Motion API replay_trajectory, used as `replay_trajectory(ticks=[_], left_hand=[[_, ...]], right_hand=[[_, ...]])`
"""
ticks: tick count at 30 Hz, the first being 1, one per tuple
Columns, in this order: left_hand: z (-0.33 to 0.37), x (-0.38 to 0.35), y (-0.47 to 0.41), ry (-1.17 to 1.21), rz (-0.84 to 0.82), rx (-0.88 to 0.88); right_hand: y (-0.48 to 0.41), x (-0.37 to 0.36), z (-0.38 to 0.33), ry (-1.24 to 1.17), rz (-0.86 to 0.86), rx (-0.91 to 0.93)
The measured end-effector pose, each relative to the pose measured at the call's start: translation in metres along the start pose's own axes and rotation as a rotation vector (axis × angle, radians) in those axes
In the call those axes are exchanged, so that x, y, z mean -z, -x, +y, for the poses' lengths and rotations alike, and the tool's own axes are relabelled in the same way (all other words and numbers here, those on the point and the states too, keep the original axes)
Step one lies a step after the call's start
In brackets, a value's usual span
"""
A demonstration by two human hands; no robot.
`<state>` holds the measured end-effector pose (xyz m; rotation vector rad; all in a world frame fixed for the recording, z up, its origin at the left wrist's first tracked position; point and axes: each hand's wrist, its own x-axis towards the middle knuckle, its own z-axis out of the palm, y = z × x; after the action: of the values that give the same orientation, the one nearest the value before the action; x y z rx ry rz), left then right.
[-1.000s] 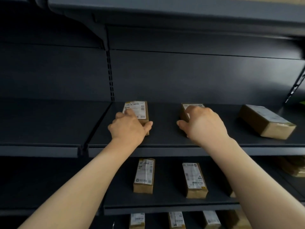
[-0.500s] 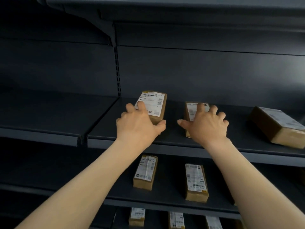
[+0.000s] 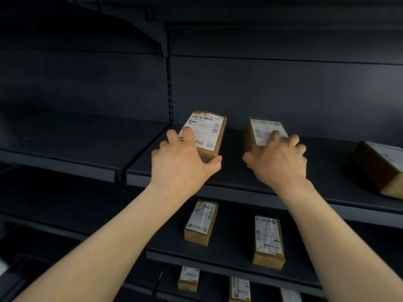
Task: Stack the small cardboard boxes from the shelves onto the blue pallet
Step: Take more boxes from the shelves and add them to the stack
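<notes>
Left box: small cardboard box (image 3: 208, 134) with a white barcode label on top, at the front left of the upper shelf (image 3: 327, 171), its far end tipped upward.
Left grip: the left grip (image 3: 181, 164) holds this box at its near end, with fingers over the label and left edge and the thumb hooked round the near right corner.
Right box: second small cardboard box (image 3: 265, 129), also labelled, just right of the first and apart from it, on the same shelf; it looks tilted, though whether its base is clear of the shelf is hard to tell.
Right grip: the right grip (image 3: 281, 164) clasps the second box, with fingers curled over the label and the thumb against the near left side.
Same shelf, far right: a larger cardboard parcel (image 3: 379, 168) lying at an angle, well apart from both hands.
Shelf below: two more labelled boxes, one (image 3: 201, 222) under the left forearm's line and one (image 3: 269, 241) to its right, resting apart on the middle shelf (image 3: 235, 238).
Lowest level: further labelled boxes (image 3: 188, 277), partly cut off by the frame edge.
Surround: dark metal racking with a slotted upright (image 3: 170, 83) behind the left box; a neighbouring left bay shelf (image 3: 65, 149).
</notes>
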<state>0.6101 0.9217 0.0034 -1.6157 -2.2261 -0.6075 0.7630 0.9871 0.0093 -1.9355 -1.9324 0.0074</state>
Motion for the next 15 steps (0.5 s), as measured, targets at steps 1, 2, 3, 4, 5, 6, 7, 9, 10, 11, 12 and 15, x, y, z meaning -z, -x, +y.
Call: replay_trajectory(ticks=[1,2,3,4,5,6,7,9,10,11,12,15], left_hand=[[-0.003,0.001,0.0,-0.007,0.017,0.001],[-0.005,0.002,0.0,-0.013,0.034,0.004],[-0.008,0.004,0.001,-0.019,0.05,0.009],[-0.013,0.007,0.0,-0.028,0.06,0.016],[-0.018,0.011,0.0,-0.034,0.068,0.029],[-0.026,0.015,0.0,-0.038,0.077,0.044],[-0.035,0.02,0.0,-0.04,0.091,0.06],[-0.058,0.031,0.001,-0.048,0.123,0.093],[-0.071,0.036,0.003,-0.056,0.135,0.112],[-0.085,0.042,0.004,-0.069,0.146,0.132],[-0.1,0.047,0.006,-0.086,0.155,0.154],[-0.151,0.066,0.013,-0.148,0.179,0.233]], right_hand=[[0.003,0.002,-0.006,-0.008,0.015,0.032],[0.006,0.005,-0.013,-0.018,0.02,0.057],[0.009,0.008,-0.02,-0.028,0.019,0.078],[0.011,0.012,-0.028,-0.039,0.018,0.097],[0.014,0.015,-0.037,-0.05,0.017,0.119],[0.017,0.017,-0.046,-0.06,0.019,0.146],[0.021,0.018,-0.056,-0.071,0.022,0.179],[0.03,0.018,-0.079,-0.093,0.025,0.26],[0.036,0.017,-0.092,-0.099,0.026,0.301],[0.042,0.015,-0.106,-0.104,0.024,0.338],[0.048,0.013,-0.122,-0.11,0.018,0.369],[0.069,0.009,-0.174,-0.143,0.005,0.454]])
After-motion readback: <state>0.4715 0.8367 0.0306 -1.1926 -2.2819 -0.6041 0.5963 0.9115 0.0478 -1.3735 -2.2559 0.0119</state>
